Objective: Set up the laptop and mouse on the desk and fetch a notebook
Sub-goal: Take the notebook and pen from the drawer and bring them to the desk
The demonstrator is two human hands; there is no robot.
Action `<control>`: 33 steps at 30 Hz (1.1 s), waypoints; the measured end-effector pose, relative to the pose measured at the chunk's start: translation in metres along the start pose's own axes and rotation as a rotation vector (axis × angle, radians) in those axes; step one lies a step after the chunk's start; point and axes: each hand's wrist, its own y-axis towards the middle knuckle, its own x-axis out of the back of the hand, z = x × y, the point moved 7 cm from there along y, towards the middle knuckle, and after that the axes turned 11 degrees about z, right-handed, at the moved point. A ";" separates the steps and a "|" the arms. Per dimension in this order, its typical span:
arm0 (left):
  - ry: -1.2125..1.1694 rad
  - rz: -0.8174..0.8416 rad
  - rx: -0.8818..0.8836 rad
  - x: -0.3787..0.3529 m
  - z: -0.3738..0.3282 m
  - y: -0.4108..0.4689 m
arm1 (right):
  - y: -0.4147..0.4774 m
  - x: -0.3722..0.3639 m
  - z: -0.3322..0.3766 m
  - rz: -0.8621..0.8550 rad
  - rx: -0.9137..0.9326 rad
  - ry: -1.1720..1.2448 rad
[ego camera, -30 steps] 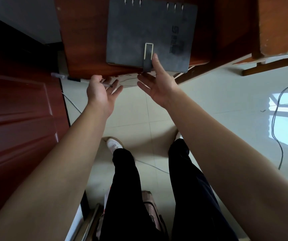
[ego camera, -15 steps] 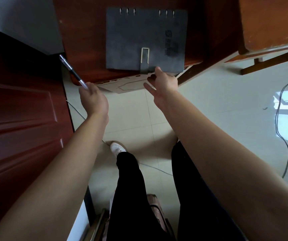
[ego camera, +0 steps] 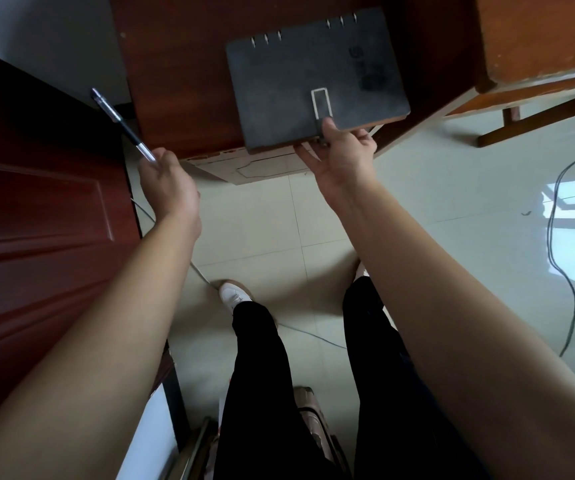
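A: Since half a second ago your right hand [ego camera: 339,157] has closed on the notebook [ego camera: 314,84]. Thumb on the cover by the strap loop, fingers curled under the near edge. Before, it only touched that edge.

B: And the left hand [ego camera: 168,181]?

A: Fisted round a pen [ego camera: 119,121], which points up and away toward the door [ego camera: 36,202]. The pen has swung further left of the desk [ego camera: 182,81] than it was.

B: Where does the notebook sit now?

A: Flat on the dark desk, ring spine away from you, near edge overhanging the front lip. That overhang is where your fingers got under. No laptop or mouse in view.

B: How do you lift it cleanly?

A: Judgement only: you're pinching near one corner, so the far side will likely sag and the cover may flop if the strap isn't fastened; I can't tell if it is. Slide it a little further toward you, get more of the palm beneath, then lift level.

B: Use the left hand?

A: It's busy with the pen. Keep it clear of the door, or steady the spine with its knuckles.

B: Hazards?

A: A cable [ego camera: 556,237] runs across the floor on your right; mind it when you turn.
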 end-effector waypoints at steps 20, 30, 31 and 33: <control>0.338 0.524 -0.183 0.005 -0.127 -0.092 | -0.175 -0.007 0.082 0.482 -0.062 -0.747; 0.125 1.313 0.053 -0.065 -0.184 -0.250 | -0.325 0.033 0.175 0.253 0.194 -0.615; 0.149 1.353 0.037 -0.072 -0.188 -0.262 | -0.336 0.039 0.181 0.236 0.217 -0.594; 0.208 1.429 -0.005 -0.091 -0.200 -0.294 | -0.360 0.057 0.200 0.204 0.273 -0.540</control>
